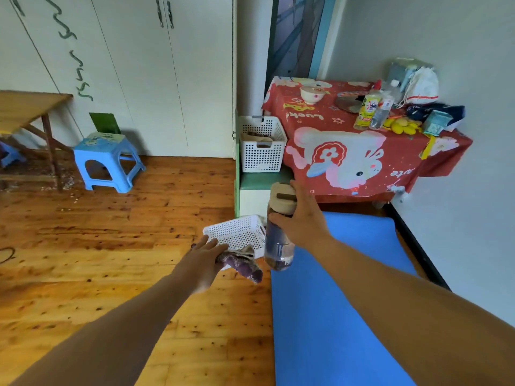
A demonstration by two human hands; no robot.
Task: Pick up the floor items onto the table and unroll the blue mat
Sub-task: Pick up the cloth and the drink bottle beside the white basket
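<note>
right hand wrapped round bottle near lid: rigid, part-full, some weight; left hand clutches soft cloth plus light basket; carry both upright

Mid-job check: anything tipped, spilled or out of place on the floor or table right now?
Pale debris lies scattered on the wood floor beside the blue stool, like spilled crumbs or chips. Near the blue mat, the small white basket by the left hand sits tilted rather than flat. The table's clutter looks upright.
</note>
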